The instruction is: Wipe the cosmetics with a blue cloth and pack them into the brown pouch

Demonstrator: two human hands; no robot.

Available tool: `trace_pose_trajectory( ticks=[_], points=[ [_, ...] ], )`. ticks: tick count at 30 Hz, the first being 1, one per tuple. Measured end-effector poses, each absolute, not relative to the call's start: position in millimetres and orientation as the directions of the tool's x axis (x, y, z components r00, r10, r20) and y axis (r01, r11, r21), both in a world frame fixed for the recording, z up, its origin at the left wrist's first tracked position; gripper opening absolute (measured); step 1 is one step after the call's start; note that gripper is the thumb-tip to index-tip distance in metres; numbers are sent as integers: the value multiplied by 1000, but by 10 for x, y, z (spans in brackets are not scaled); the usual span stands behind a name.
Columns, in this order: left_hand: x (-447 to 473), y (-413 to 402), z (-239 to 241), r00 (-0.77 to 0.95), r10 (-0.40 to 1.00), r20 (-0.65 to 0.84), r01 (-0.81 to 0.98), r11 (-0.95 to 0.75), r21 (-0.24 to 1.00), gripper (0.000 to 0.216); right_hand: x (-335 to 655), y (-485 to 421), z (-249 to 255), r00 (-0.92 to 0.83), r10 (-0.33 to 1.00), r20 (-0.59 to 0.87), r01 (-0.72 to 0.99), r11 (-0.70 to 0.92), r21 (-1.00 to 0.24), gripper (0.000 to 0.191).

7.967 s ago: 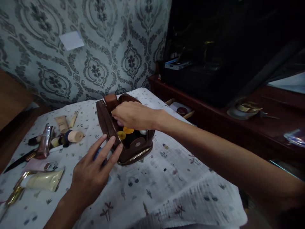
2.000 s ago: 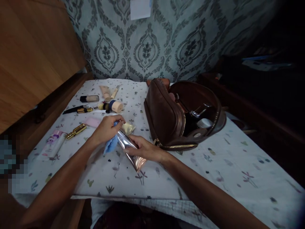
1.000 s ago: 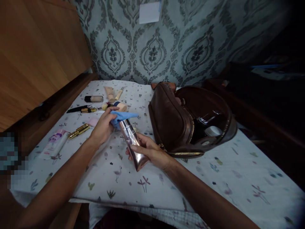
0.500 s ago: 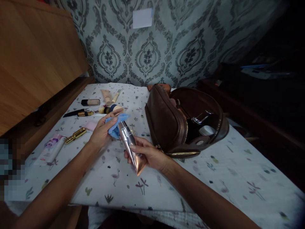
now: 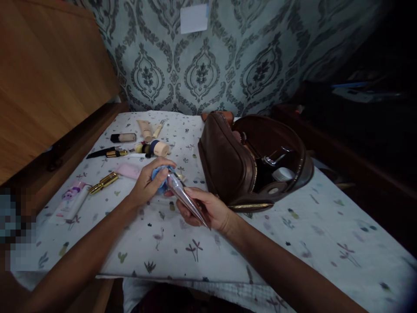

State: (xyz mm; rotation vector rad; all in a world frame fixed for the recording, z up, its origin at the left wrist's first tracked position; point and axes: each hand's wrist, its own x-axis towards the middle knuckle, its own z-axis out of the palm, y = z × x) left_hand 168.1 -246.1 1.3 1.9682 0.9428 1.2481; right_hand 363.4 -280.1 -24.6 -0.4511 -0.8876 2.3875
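In the head view, the metallic tube (image 5: pixel 182 194) is held tilted above the tabletop (image 5: pixel 137 243), just left of the near corner of the brown bag (image 5: pixel 224 161). The left hand (image 5: pixel 148 180) bunches the blue cloth (image 5: pixel 158 177) around the tube's far end; the right hand (image 5: pixel 213 208) grips its body, thumb on top. The slick casing could slide out if the right hand slackens while the cloth presses, and too hard a squeeze might force out contents, should the covered end be loose. The right hand, so near the bag, could knock it. Counted: one bag, one held tube, one cloth; left of the bag, one gold case (image 5: pixel 103 183), one white tube (image 5: pixel 70 202), one pink item (image 5: pixel 128 170), one black-capped bottle (image 5: pixel 124 138), one beige tube (image 5: pixel 145 130), one slim tube (image 5: pixel 159 129), one navy-and-beige container (image 5: pixel 160 148); inside the bag, one white lid (image 5: pixel 283 174) shows. Small dark items (image 5: pixel 102 152) left of the bag overlap too much to count.
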Motion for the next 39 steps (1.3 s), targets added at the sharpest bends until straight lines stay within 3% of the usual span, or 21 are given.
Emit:
trace_pose_trajectory(
  ticks=[6,11,17,23,27,34,39],
  points=[
    [1709,-2472,-31,291,859,422,381,-508,772,40,3591,-2887,-209,-676,714,-182,-262,-463,-847,44],
    [1716,-2470,-2,245,904,350,425,-425,799,41,3554,-2943,-133,-672,726,-149,-147,-329,-933,47],
    [1709,-2445,23,217,942,254,473,-329,817,44,3520,-2947,-169,-683,713,-158,-159,-356,-921,53],
    [1700,-2411,44,231,933,277,332,-343,879,37,3510,-2943,-203,-700,677,-228,-229,-515,-826,72],
    [1720,-2411,8,166,933,320,245,-353,903,31,3516,-2908,-228,-704,678,-210,-295,-548,-783,64],
    [1745,-2432,-57,110,915,388,248,-403,881,26,3526,-2862,-235,-622,749,-229,-315,-507,-802,52],
    [1786,-2451,-44,61,915,400,299,-399,867,28,3479,-2933,-213,-528,819,-224,-337,-444,-831,64]
  ],
)
